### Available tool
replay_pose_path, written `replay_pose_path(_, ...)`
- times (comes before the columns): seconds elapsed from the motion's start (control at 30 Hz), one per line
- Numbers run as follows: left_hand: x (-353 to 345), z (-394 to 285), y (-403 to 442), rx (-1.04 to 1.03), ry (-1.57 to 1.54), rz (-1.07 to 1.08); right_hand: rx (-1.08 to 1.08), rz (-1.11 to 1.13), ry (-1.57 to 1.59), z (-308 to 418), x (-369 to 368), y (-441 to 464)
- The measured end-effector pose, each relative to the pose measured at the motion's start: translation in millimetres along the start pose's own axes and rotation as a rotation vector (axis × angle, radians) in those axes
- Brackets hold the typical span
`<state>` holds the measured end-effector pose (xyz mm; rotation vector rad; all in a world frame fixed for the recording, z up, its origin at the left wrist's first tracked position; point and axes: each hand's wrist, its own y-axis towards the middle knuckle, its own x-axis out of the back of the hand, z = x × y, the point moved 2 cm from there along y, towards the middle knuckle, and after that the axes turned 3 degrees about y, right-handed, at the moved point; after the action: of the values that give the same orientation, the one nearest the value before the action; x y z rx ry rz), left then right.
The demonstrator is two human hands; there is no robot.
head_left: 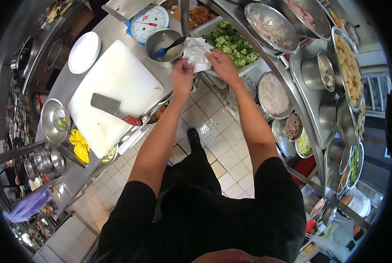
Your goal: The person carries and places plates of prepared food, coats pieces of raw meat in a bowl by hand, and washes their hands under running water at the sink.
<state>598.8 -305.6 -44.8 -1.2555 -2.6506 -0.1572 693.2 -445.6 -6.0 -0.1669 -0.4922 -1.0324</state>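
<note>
Several white paper slips with dark print (198, 58) are held up between two bare hands at the far middle of the scene, as I observe remotely through the head camera. The left hand (182, 79) grips their left side between thumb and fingers; the right hand (222, 67) grasps their right side. I cannot read the print.

Just left of the slips I record a round stainless steel pot (154, 38), in which a brush with a blue head and black handle (172, 45) leans, its handle over the right rim. I cannot tell whether slips and handle touch. Beyond the pot, to the left, is a scale with a round white dial (149, 24).

On the left I find a large white rectangular cutting board (112, 79), bearing a broad-bladed steel cleaver with a red handle (106, 104), laid flat, handle to the right. Round white plates (84, 53) lie beyond the board; a crumpled yellow cloth (79, 146) lies by its near left corner.

To the right of the slips I note chopped green broccoli florets (232, 41) in a white perforated rectangular basket (206, 29), near the right hand.
</note>
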Motion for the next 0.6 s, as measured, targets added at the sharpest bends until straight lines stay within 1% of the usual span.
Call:
replay_pose_path(0.03, -2, 5, 4, -0.007, 0.048, -0.019, -0.034, 0.025, -0.013, 0, 0, 1)
replay_pose_path(0.13, -8, 22, 14, 0.001, -0.069, 0.020, 0.051, -0.032, -0.001, -5, -2, 3)
replay_pose_path(0.23, -6, 26, 14, 0.016, -0.005, 0.018, 0.019, -0.009, -0.039, -8, -1, 4)
replay_pose_path(0.33, -6, 29, 16, 0.119, -0.026, 0.068, 0.052, -0.024, -0.034, -5, -1, 2)
replay_pose_path(0.43, -5, 26, 17, 0.127, 0.016, 0.092, 0.043, -0.015, 0.000, -7, -2, 1)
replay_pose_path(0.53, -5, 11, 12, 0.207, -0.143, 0.126, 0.034, -0.008, -0.018, -6, -2, 0)
replay_pose_path(0.6, -5, 7, 11, 0.231, -0.184, 0.165, 0.042, -0.008, -0.030, -7, -3, 0)
